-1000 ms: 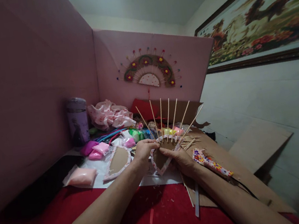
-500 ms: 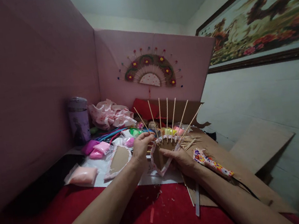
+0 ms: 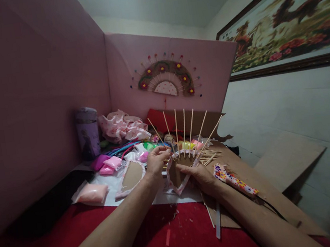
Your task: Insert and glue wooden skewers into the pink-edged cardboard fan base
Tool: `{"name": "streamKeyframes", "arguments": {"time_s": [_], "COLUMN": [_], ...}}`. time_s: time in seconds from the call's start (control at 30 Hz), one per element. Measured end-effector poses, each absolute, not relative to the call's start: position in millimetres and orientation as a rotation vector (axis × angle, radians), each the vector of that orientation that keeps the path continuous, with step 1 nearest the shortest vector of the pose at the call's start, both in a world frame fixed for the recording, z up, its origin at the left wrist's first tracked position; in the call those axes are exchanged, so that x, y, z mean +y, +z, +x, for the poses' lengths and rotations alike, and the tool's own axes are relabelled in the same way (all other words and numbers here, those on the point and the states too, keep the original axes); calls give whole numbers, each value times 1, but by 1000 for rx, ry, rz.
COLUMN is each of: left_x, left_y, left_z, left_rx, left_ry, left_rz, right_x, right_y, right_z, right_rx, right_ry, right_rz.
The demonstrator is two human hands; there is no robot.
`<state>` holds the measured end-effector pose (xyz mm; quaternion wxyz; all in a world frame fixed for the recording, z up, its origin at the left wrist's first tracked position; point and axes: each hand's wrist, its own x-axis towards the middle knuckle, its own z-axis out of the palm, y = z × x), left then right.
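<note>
My right hand (image 3: 198, 172) grips a half-round cardboard piece (image 3: 174, 175) with a pale cloth edge, its thumb lying across the brown face. Several thin wooden sticks (image 3: 186, 130) fan up and outward from the curved edge of that piece. At the left end of the fan, my left hand (image 3: 157, 159) pinches the lower part of the leftmost wooden stick (image 3: 156, 131). A second cardboard half-round (image 3: 133, 175) with a cloth rim lies on white paper, left of the held one. Loose sticks (image 3: 209, 157) lie behind my right hand.
A flower-patterned glue gun (image 3: 234, 179) rests on a cardboard sheet (image 3: 274, 202) at right. Bags of coloured clay (image 3: 90, 192), a purple tumbler (image 3: 88, 133) and crumpled pink cloth (image 3: 122, 125) are at left. A finished fan (image 3: 164, 76) hangs on the pink board.
Almost nothing differs. Both hands keep their hold on the cardboard piece and the leftmost stick, and the view has shifted very slightly.
</note>
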<state>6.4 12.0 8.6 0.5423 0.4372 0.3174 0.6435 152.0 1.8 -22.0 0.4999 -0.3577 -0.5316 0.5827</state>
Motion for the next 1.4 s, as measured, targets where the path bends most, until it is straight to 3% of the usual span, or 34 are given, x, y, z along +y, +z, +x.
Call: {"name": "streamKeyframes", "arguments": {"time_s": [1.4], "left_x": [10], "left_y": [7], "left_z": [5], "left_rx": [772], "left_ry": [1479], "left_rz": [1018], "right_x": [3], "right_y": [-23], "right_z": [152], "right_rx": [-1289], "right_ry": [1386], "right_rz": [-886]}}
